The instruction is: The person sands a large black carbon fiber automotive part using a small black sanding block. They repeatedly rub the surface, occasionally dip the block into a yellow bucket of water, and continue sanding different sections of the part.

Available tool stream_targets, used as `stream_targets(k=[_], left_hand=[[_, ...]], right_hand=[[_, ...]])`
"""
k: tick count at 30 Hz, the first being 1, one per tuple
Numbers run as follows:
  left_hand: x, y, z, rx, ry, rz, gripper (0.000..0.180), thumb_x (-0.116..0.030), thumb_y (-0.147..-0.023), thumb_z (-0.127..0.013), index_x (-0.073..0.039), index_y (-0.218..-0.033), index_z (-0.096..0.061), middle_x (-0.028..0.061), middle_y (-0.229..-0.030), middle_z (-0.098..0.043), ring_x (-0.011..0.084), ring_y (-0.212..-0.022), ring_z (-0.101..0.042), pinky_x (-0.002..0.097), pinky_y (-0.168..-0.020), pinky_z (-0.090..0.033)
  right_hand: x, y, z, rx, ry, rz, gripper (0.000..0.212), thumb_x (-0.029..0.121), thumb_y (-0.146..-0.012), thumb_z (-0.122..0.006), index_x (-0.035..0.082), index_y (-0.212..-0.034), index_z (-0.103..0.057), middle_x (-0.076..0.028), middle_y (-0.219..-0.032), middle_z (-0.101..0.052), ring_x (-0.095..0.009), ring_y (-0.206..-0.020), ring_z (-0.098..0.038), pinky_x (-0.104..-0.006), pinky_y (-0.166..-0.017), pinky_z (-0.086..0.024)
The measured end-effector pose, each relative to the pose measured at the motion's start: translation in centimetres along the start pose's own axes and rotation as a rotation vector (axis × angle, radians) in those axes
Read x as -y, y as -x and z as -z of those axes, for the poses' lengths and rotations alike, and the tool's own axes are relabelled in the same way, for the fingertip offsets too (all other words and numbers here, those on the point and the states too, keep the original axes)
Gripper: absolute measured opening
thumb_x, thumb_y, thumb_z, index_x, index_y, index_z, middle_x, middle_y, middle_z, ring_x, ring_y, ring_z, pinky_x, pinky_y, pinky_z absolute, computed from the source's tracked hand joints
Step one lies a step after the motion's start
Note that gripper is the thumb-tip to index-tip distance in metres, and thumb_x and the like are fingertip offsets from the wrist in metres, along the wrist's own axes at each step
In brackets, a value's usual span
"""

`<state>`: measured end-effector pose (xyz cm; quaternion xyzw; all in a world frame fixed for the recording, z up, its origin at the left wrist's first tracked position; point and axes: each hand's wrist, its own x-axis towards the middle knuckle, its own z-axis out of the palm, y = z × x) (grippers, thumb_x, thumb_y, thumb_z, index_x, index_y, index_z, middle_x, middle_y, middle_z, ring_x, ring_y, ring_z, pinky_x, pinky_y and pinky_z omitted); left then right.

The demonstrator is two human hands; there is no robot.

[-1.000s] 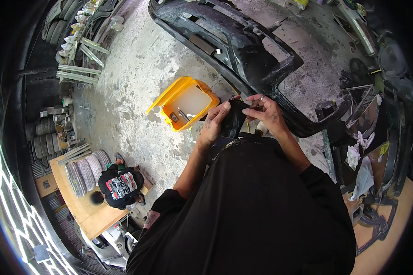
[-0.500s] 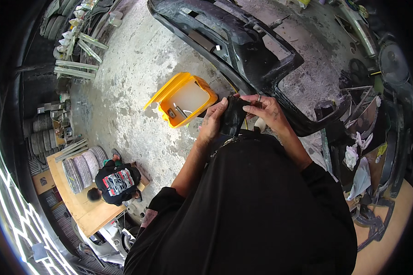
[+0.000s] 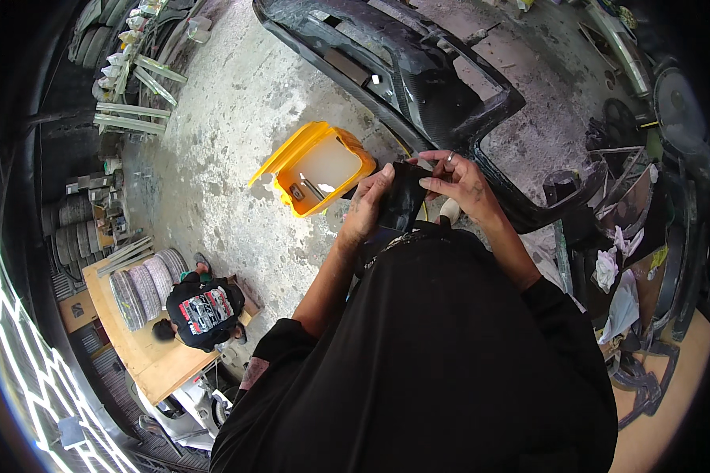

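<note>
We held a small black flexible piece between both hands at chest height, just above the hem of our black shirt. Our left hand was clenched on its left edge, thumb pressed on the face and fingers curled behind, while our right hand pinched its upper right edge between thumb and fingertips, a ring showing on one finger. The piece stood roughly upright and slightly tilted, its lower end lost against the dark shirt, so we could not tell where it stopped. Just beyond our hands lay the large black car bumper, its near edge running diagonally from upper left to lower right and passing close behind our right knuckles; there was little room on that side. To the left, a yellow plastic bin sat tipped on the concrete floor, its open mouth facing us with a few small metal bits inside, near our left hand but not touching it. The floor left of the bin was broad and open. Farther down on the left, well apart, another person in a black printed shirt crouched beside a wooden board with stacked tyres.
</note>
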<state>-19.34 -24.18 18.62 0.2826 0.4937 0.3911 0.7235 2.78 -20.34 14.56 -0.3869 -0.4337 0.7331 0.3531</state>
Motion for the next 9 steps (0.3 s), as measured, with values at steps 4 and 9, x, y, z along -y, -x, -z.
stream_targets(k=[4,9], left_hand=[[-0.5,-0.3,-0.3,0.02,-0.197,-0.013,0.045,-0.039,-0.111,-0.053,-0.002,-0.131,-0.069,-0.0007,-0.102,-0.071,0.0045,-0.086,-0.06,0.0228,-0.078,-0.048],[0.5,-1.7,0.2,0.013,-0.054,-0.131,0.055,-0.04,-0.109,-0.056,-0.004,-0.151,-0.055,0.0092,-0.124,-0.071,0.0134,-0.11,-0.067,0.0272,-0.1,-0.05]], right_hand=[[-0.4,0.1,-0.1,-0.089,-0.075,-0.014,0.058,0.01,-0.088,-0.085,0.002,-0.139,-0.058,-0.004,-0.095,-0.065,-0.012,-0.087,-0.068,-0.0256,-0.076,-0.057],[-2.4,0.1,-0.6,-0.064,-0.056,-0.032,0.078,0.017,-0.084,-0.09,0.005,-0.148,-0.047,-0.007,-0.106,-0.066,-0.015,-0.103,-0.066,-0.0295,-0.097,-0.055]])
